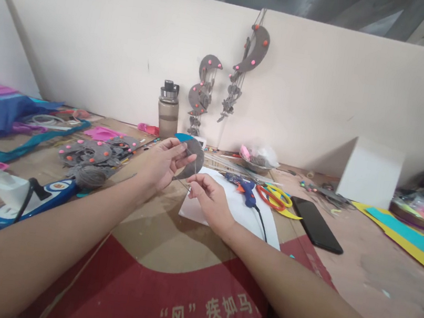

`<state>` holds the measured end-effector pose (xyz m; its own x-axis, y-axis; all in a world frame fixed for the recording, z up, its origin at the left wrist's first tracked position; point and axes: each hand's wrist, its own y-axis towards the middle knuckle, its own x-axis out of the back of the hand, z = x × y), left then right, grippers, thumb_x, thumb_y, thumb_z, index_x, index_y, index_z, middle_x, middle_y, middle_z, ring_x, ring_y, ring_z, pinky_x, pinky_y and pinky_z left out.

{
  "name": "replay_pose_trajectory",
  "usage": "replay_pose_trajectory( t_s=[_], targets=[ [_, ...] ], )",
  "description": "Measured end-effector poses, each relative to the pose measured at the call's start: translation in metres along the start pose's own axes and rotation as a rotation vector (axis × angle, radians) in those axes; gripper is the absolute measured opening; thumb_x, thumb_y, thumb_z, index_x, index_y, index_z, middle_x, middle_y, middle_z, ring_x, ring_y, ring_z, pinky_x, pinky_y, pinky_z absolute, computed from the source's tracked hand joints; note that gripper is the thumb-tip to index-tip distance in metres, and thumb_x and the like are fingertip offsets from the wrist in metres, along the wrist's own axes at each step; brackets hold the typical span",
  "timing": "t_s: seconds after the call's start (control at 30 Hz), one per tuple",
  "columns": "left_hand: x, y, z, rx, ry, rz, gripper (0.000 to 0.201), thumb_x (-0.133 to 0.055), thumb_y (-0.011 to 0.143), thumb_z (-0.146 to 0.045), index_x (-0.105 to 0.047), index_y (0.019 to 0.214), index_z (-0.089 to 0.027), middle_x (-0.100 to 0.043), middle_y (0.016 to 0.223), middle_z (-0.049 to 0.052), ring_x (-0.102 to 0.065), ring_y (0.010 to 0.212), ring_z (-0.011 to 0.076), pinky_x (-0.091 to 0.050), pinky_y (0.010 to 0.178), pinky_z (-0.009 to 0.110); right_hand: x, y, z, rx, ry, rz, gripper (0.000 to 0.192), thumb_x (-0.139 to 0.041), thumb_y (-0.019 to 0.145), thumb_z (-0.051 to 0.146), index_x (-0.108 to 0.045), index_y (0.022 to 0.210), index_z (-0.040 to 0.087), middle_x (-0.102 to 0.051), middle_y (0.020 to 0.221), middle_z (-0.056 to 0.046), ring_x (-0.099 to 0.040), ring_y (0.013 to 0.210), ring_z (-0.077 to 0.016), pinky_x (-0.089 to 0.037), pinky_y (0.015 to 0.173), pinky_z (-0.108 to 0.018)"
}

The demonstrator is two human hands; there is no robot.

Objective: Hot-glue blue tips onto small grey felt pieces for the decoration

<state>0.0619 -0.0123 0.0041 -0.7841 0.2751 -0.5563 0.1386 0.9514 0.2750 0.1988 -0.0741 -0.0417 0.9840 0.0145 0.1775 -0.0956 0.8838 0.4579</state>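
The left hand [163, 165] pinches a grey felt disc [192, 158] by its edge, raised above the white paper [228, 209]; the right hand [209, 201] pinches a thin thread [193, 175] just below it. The glue gun [245, 188] lies on that paper, scissors [272, 195] just beyond, on the worktop [379, 269].

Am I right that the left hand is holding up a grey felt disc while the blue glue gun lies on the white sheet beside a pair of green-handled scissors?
Not quite: in the head view the scissors have red and yellow handles, not green. The rest holds: the left hand holds up the grey felt disc, and the blue glue gun lies on the white sheet beside them.
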Motion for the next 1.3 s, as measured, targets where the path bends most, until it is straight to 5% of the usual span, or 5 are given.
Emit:
replay_pose_trajectory(
  t_s=[0.33,0.63,0.83,1.07,1.3],
  targets=[
    [0.007,0.007,0.0,-0.124,0.034,-0.049,0.024,-0.074,0.072,-0.02,-0.051,0.067,-0.017,-0.043,0.051,-0.009,-0.045,0.043,0.0041,-0.046,0.047,0.014,-0.014,-0.011,0.01,-0.176,0.349,0.19,0.024,-0.054,0.086,0.042,-0.057,0.101,0.023,-0.04,0.055,0.009,-0.036,0.042,-0.0073,-0.046,0.037,-0.021],
    [0.005,0.009,-0.006,-0.134,-0.154,-0.078,0.021,-0.067,0.078,-0.012,-0.05,0.067,-0.017,-0.059,0.067,-0.005,-0.063,0.067,0.0062,-0.056,0.089,0.029,-0.017,-0.014,0.013,-0.097,0.213,0.195,0.023,-0.053,0.089,0.04,-0.063,0.095,0.02,-0.047,0.06,0.006,-0.052,0.063,-0.0093,-0.051,0.071,-0.026],
    [0.008,0.015,-0.014,-0.173,-0.159,-0.139,0.018,-0.064,0.077,-0.008,-0.051,0.069,-0.017,-0.062,0.072,-0.003,-0.064,0.073,0.0073,-0.056,0.09,0.031,-0.02,-0.02,0.019,-0.241,0.25,0.407,0.026,-0.05,0.09,0.043,-0.062,0.1,0.022,-0.04,0.057,0.008,-0.034,0.043,-0.0059,-0.037,0.042,-0.019],
    [0.008,0.012,-0.015,-0.275,0.094,-0.127,0.024,-0.073,0.069,-0.019,-0.049,0.067,-0.017,-0.054,0.065,-0.006,-0.057,0.061,0.0058,-0.056,0.087,0.035,-0.009,-0.006,0.006,-0.184,-0.093,-0.055,0.021,-0.048,0.087,0.034,-0.064,0.083,0.02,-0.055,0.071,0.001,-0.049,0.065,-0.0117,-0.043,0.063,-0.026],
    [0.004,0.001,-0.006,-0.326,0.52,-0.051,0.012,-0.064,0.077,-0.028,-0.058,0.079,-0.018,-0.065,0.074,0.0,-0.065,0.072,0.0148,-0.055,0.075,0.032,-0.005,0.004,-0.006,-0.005,-0.211,-0.378,0.033,-0.054,0.078,0.023,-0.049,0.11,0.02,-0.053,0.116,-0.01,-0.051,0.112,-0.0213,-0.039,0.103,-0.043]
  ],
)
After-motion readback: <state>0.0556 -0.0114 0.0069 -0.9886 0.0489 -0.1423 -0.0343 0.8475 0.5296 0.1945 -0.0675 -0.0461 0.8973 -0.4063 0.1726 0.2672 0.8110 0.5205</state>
